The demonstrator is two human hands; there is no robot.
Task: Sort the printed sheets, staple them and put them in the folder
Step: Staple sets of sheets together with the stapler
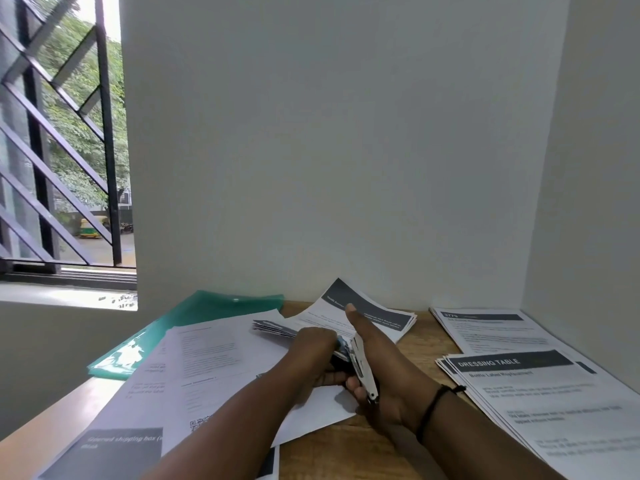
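The right hand [384, 372] gripped the stapler [363, 370] on a sheaf [277, 329] the left hand [311, 344] pinched. The green folder [194, 323] lay shut, apparently unfilled; several piles [512, 368] waited on the table [429, 327].

A wooden counter [426, 327] sits in a corner of white walls [329, 150], beside a barred window [59, 150] with green trees [86, 109] outside.
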